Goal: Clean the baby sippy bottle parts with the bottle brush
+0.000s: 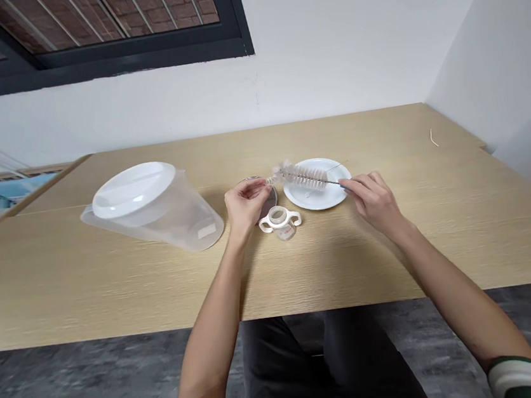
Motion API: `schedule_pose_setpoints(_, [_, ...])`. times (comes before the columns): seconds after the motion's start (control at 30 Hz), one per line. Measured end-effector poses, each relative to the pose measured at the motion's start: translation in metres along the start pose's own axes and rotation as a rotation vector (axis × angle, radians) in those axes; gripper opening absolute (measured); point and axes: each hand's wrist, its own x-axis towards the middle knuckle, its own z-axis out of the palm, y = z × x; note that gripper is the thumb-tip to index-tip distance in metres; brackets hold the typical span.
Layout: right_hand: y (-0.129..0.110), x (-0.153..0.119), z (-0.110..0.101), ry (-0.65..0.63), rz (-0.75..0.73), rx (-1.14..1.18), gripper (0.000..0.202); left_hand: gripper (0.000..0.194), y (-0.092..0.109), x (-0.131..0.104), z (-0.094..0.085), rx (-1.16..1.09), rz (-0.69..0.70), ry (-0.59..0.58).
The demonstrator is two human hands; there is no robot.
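Observation:
My right hand grips the thin handle of a bottle brush with white bristles, held slanting over a white plate. The brush head points left, towards my left hand. There my fingers pinch a small clear piece at the brush's tip; its exact kind is too small to tell. Just below stands a small clear baby bottle with a white two-handled collar and an open top. A round, metal-rimmed dish is partly hidden behind my left hand.
On the left a large translucent pitcher with a white lid lies tilted on the wooden table. A thin pale strip lies at the far right. A white wall and a dark-framed window stand behind.

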Motion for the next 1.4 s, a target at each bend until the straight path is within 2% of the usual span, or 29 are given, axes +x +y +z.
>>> schedule_pose_setpoints(0.23, [0.001,0.003,-0.004,0.077,0.066,0.036,0.031,0.033,-0.001,0.002,0.001,-0.058,-0.064,0.025])
schedule_pose_setpoints(0.4, [-0.007,0.002,0.001,0.034,0.022,0.084,0.029,0.033,-0.003,0.003,0.001,-0.072,-0.063,0.028])
schedule_pose_setpoints(0.53, [-0.002,0.001,0.001,0.038,0.035,0.017,0.029,0.036,-0.006,0.007,-0.001,-0.148,-0.092,0.066])
schedule_pose_setpoints(0.73, [0.0,0.002,0.0,0.097,0.065,0.036,0.027,0.05,-0.001,0.01,-0.002,-0.424,-0.193,-0.034])
schedule_pose_setpoints(0.87, [-0.005,0.003,0.0,0.107,0.056,0.06,0.026,0.042,0.002,0.01,-0.003,-0.498,-0.261,-0.089])
schedule_pose_setpoints(1.2, [-0.008,0.005,-0.002,0.164,0.078,0.071,0.023,0.046,0.002,0.009,-0.004,-0.488,-0.317,-0.122])
schedule_pose_setpoints(1.4, [-0.012,0.005,-0.002,0.224,0.026,0.073,0.023,0.034,0.005,0.006,-0.001,-0.485,-0.334,-0.195])
